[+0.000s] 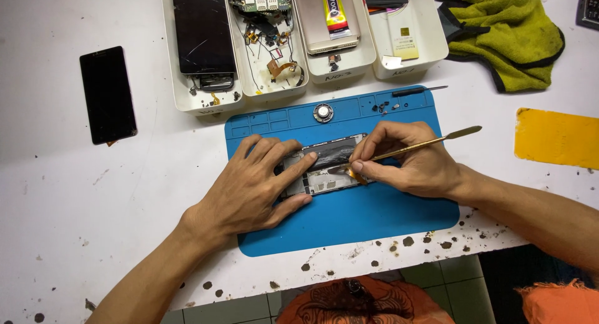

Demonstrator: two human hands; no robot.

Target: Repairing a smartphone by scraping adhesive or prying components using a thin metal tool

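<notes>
Green cloth (505,30), black phone (107,94), trays (187,102)

The opened phone (324,168) lies on the mat (349,218), under the left hand (249,186). Trays (299,80) sit beyond both hands; a cloth (505,30) lies beyond the right hand (412,158).
</notes>
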